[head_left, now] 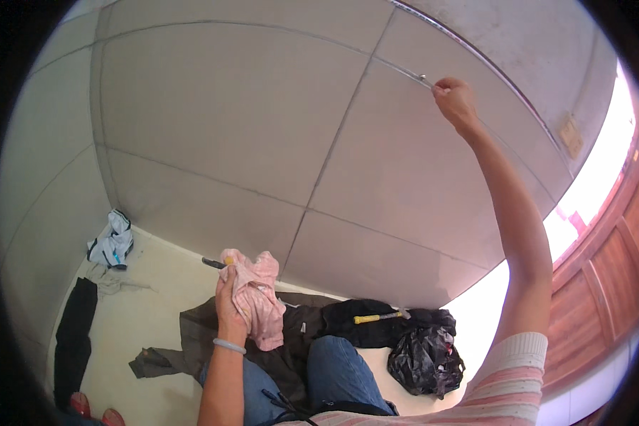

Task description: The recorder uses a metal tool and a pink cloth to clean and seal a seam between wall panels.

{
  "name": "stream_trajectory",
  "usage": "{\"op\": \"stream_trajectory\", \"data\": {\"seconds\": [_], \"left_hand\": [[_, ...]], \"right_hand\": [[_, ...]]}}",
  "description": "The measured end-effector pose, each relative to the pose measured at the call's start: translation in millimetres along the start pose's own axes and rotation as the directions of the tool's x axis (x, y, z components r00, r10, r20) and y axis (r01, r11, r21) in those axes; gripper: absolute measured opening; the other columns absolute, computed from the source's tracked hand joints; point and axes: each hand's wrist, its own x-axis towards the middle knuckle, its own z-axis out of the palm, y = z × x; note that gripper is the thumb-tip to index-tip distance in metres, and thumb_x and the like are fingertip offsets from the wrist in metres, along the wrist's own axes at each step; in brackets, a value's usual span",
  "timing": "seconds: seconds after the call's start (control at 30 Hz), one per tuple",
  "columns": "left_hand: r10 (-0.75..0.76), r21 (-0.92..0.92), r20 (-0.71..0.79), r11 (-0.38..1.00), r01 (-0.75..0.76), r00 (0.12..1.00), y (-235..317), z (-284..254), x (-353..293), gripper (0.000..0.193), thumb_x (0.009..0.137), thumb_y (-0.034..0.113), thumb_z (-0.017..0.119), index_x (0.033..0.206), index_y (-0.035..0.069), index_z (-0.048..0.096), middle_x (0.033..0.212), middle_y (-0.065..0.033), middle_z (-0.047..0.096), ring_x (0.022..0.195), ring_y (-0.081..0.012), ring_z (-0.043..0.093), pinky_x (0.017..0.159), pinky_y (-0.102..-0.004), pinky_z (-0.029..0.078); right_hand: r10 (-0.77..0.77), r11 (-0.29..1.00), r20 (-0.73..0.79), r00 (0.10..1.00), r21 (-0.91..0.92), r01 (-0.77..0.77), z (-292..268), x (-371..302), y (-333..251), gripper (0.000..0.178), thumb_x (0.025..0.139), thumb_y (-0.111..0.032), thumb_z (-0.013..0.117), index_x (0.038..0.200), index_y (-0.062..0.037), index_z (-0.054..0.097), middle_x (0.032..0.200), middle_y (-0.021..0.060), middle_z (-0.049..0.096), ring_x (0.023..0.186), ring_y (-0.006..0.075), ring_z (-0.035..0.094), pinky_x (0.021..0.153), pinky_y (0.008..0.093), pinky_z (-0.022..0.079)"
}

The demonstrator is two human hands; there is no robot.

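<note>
We see the right hand [454,99] reaching high up the grey tiled wall [213,121], its fingers pinched shut on a thin metal tool [424,79] whose tip sits in the grout line [397,67] between two tiles; the tool is small and partly hidden by the grip, so what kind it is we cannot say for certain. The left hand [228,298] is held low near the lap, closed around a crumpled pink cloth [257,298] together with what looks like a dark blade or handle poking out to the left. We judge the work along the joints to be under way, though nothing on the tiles tells us which lines are finished. Below, on the pale floor [156,284], lie dark garments [291,326], a yellow-handled hammer [380,317], a black plastic bag [422,358] and, off in the corner, a white bundle [111,245].
</note>
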Motion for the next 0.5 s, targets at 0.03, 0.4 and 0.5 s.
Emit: {"op": "stream_trajectory", "data": {"seconds": [0.03, 0.4, 0.5], "left_hand": [[0.003, -0.001, 0.001, 1.000, -0.003, 1.000, 1.0, -1.0, -0.1, 0.038, 0.090, 0.018, 0.059, 0.123, 0.003, 0.049, 0.116, -0.0102, 0.056, 0.106, -0.0243, 0.057, 0.091, -0.0375, 0.049], [-0.020, -0.033, 0.020, 0.999, 0.021, 1.000, 3.4, -0.6, 0.3, 0.039, 0.090, 0.018, 0.059, 0.124, 0.002, 0.048, 0.116, -0.0112, 0.057, 0.107, -0.0245, 0.057, 0.093, -0.0386, 0.048], [0.009, -0.022, -0.003, 1.000, -0.009, 1.000, 4.8, -3.3, -0.2, 0.039, 0.091, 0.017, 0.058, 0.125, 0.002, 0.047, 0.117, -0.0114, 0.056, 0.109, -0.0248, 0.056, 0.094, -0.0388, 0.047]], "right_hand": [[-0.005, 1.000, -0.073, 0.997, -0.013, 0.004, -7.2, -6.0, -6.8, 0.025, 0.080, -0.021, 0.056, 0.090, -0.0017, 0.067, 0.082, 0.0204, 0.066, 0.081, 0.0331, 0.064, 0.074, 0.0396, 0.049], [0.279, 0.592, 0.157, 0.947, 0.748, -0.299, 53.6, -4.7, -62.4, 0.018, 0.090, -0.011, 0.044, 0.100, 0.0009, 0.053, 0.066, 0.0067, 0.054, 0.051, 0.0125, 0.049, 0.042, 0.0282, 0.038], [0.296, 0.451, 0.224, 0.929, 0.824, -0.342, 66.4, -2.9, -78.4, 0.019, 0.092, -0.011, 0.043, 0.107, -0.0007, 0.047, 0.068, 0.0079, 0.055, 0.049, 0.0127, 0.047, 0.040, 0.0284, 0.036]]}}
